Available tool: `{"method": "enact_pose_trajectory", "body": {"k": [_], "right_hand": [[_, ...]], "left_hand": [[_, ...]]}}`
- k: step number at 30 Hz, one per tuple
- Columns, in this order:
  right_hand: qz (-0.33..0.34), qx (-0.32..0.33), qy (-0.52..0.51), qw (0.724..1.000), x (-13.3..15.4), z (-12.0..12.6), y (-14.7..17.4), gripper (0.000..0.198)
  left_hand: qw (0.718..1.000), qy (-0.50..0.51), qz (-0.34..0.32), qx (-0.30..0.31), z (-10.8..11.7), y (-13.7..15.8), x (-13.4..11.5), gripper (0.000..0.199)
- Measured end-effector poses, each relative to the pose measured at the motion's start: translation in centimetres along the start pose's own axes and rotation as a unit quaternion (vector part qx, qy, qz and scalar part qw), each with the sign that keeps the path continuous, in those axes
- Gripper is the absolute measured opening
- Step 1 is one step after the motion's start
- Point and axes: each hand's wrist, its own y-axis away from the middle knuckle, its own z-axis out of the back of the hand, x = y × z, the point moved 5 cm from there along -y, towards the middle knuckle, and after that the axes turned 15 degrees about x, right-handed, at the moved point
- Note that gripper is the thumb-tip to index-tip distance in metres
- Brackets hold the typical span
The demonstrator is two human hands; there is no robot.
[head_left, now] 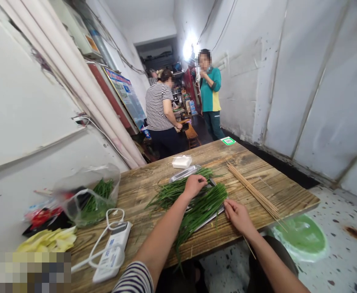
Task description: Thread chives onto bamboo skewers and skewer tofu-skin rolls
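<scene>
Two heaps of long green chives (201, 209) lie on metal trays (210, 219) in the middle of the wooden table. My left hand (196, 185) reaches over the chives, between the two heaps, with its fingers bent together. Whatever is between those fingertips is too small to make out. My right hand (237, 212) is at the right end of the nearer heap, its fingertips close to the cut ends. It is closed on a thin bamboo skewer (249, 247), which sticks out below the hand past the table's front edge.
A bundle of bamboo skewers (253, 191) lies to the right. A white box (181, 162) stands behind the trays. Left are a power strip (113, 252), a plastic bag (105, 199) of greens and yellow leaves (48, 239). Two people (160, 108) stand beyond the table (291, 195).
</scene>
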Motion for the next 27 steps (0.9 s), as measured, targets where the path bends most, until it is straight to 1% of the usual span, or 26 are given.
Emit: {"method": "enact_pose_trajectory", "body": {"k": [2,5,9,12,17,27], "right_hand": [[-0.002,0.003,-0.001,1.0,-0.2,-0.1,0.0,0.045],[0.001,0.006,-0.002,1.0,-0.4,-0.1,0.0,0.043],[0.006,0.004,-0.006,1.0,-0.5,-0.1,0.0,0.043],[0.006,0.006,-0.014,1.0,-0.4,-0.1,-0.1,0.044],[0.003,0.0,-0.009,1.0,0.2,0.0,-0.1,0.05],[0.001,0.006,-0.012,1.0,0.1,0.0,-0.1,0.049]], "left_hand": [[1.0,0.009,0.005,-0.003,0.1,0.1,-0.3,0.009],[0.997,0.066,0.017,-0.022,0.3,0.3,-0.7,0.014],[0.987,0.159,0.018,0.0,-0.3,0.2,-1.3,0.015],[0.981,0.192,0.006,0.005,-0.8,0.2,-1.8,0.016],[0.981,0.193,-0.006,-0.006,-1.1,0.0,-1.7,0.018],[0.986,0.164,-0.017,-0.006,-1.5,-0.2,-1.5,0.016]]}}
